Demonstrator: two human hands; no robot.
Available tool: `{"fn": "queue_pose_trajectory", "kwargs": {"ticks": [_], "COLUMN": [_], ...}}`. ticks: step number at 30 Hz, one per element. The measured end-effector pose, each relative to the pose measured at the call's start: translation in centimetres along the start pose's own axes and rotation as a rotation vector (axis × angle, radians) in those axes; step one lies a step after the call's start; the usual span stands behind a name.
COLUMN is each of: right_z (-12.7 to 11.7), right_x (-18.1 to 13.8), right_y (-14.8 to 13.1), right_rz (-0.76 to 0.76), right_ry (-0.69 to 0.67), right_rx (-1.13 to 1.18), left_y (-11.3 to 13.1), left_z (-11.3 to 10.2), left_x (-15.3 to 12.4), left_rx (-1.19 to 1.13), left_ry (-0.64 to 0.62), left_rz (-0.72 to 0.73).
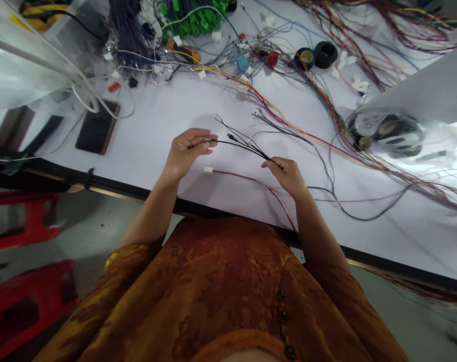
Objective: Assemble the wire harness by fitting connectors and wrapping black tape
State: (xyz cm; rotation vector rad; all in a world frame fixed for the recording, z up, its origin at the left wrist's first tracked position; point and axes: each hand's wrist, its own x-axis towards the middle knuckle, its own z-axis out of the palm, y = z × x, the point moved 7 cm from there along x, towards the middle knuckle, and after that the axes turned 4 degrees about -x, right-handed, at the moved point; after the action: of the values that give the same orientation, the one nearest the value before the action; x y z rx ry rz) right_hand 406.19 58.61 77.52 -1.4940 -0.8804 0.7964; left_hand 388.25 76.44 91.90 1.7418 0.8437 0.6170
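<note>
Over the white table, my right hand (286, 175) is closed around a bundle of black wires (256, 149). Several wire ends fan out to the left from that grip, some tipped with small metal terminals. My left hand (191, 150) pinches the end of one black wire between thumb and fingers, its metal terminal (206, 140) showing at the fingertips. Below, a white connector (208, 171) on a dark red wire (243, 177) lies on the table, touched by neither hand. Another group of black wires (281, 125) rests just beyond my right hand.
A long harness of red and yellow wires (266, 103) crosses the table. Behind it are green connectors (198, 17), a blue connector (242, 63) and black tape rolls (325, 54). A phone (97, 128) lies left. Red stools (22, 306) stand below the table edge.
</note>
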Motion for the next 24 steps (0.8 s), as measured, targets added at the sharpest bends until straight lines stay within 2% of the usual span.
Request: {"fn": "queue_pose_trajectory", "kwargs": {"ticks": [9, 13, 18, 21, 24], "right_z": [-0.2, -1.0, -1.6, -1.5, -1.9], "right_x": [-0.2, -0.5, -0.1, 0.3, 0.2], "right_y": [1.8, 3.6, 5.7, 6.8, 7.6], "right_rz": [-0.016, 0.057, 0.126, 0.187, 0.258], "right_ry": [0.012, 0.045, 0.206, 0.269, 0.267], "right_rx": [-0.039, 0.168, 0.455, 0.471, 0.377], "left_y": [-0.3, -2.1, -4.5, -5.0, -4.7], "left_z": [-0.3, -0.3, 0.0, -0.1, -0.5], "left_x": [-0.1, -0.8, -2.6, -3.6, -4.2], "left_rx": [-0.078, -0.120, -0.215, -0.260, -0.192], "left_ry": [0.128, 0.172, 0.233, 0.242, 0.216], "left_rz": [-0.008, -0.093, -0.167, -0.163, -0.130]}}
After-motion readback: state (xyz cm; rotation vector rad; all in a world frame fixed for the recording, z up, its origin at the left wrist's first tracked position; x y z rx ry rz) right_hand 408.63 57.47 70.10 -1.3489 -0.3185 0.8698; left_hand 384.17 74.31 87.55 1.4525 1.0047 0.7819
